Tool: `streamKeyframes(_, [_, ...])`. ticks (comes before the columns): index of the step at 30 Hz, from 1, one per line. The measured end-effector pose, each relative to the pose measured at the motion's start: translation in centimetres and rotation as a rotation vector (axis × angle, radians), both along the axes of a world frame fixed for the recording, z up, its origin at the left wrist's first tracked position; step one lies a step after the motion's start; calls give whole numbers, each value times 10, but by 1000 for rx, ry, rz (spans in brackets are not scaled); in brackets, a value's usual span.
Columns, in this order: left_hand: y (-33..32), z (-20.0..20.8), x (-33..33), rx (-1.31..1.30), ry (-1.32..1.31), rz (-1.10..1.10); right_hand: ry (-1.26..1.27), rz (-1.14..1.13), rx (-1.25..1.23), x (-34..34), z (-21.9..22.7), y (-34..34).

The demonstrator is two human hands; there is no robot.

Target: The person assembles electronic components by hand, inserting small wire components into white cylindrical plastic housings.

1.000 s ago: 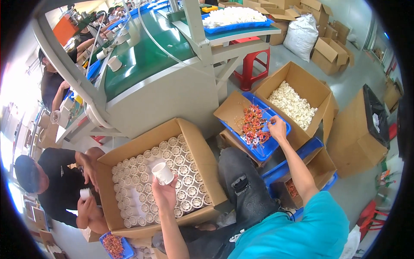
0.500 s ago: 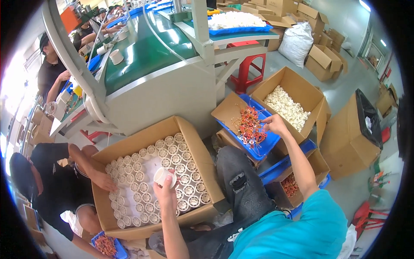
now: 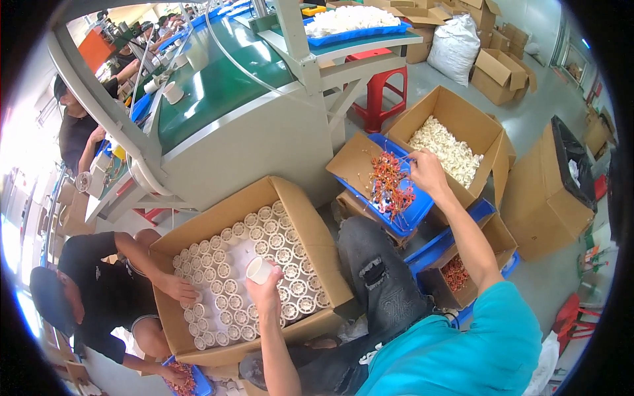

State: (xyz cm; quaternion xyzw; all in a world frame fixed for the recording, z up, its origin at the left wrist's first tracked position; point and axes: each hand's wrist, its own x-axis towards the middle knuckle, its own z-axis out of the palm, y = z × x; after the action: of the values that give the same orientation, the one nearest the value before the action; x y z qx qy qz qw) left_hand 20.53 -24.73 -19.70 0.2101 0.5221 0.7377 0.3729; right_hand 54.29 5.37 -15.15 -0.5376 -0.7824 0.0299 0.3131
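My left hand (image 3: 267, 294) is wrapped round a white plastic cup (image 3: 258, 270), its open mouth tilted up. Below it a cardboard box (image 3: 316, 237) holds rows of round white plastic parts (image 3: 284, 255), several with ribbed tops. To the right, my right hand (image 3: 429, 173) hovers over the edge of a blue tray (image 3: 415, 212). Its thumb and fingers are pinched together; whatever lies between them is too small to make out. A tangled heap of red and orange wired pieces (image 3: 388, 179) fills the tray's middle.
A co-worker's hand (image 3: 179, 288) reaches into the same box from the left. Beyond the tray stands a carton of small white parts (image 3: 449, 148). A lower carton of red pieces (image 3: 456, 272) sits near my right knee. The green conveyor (image 3: 228, 72) runs behind.
My right hand has drawn its fingers together near the tray's upper right edge. The cup in my left hand has turned, showing its open mouth. The whole view has shifted slightly.
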Motion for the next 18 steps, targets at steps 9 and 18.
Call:
streamKeyframes(9, [2,-3,6,46,37,-37,134,4,98,-4,16,-20])
streamKeyframes(18, [-4,17,2,98,307,-93,966,792,-1158,-131,40,-89])
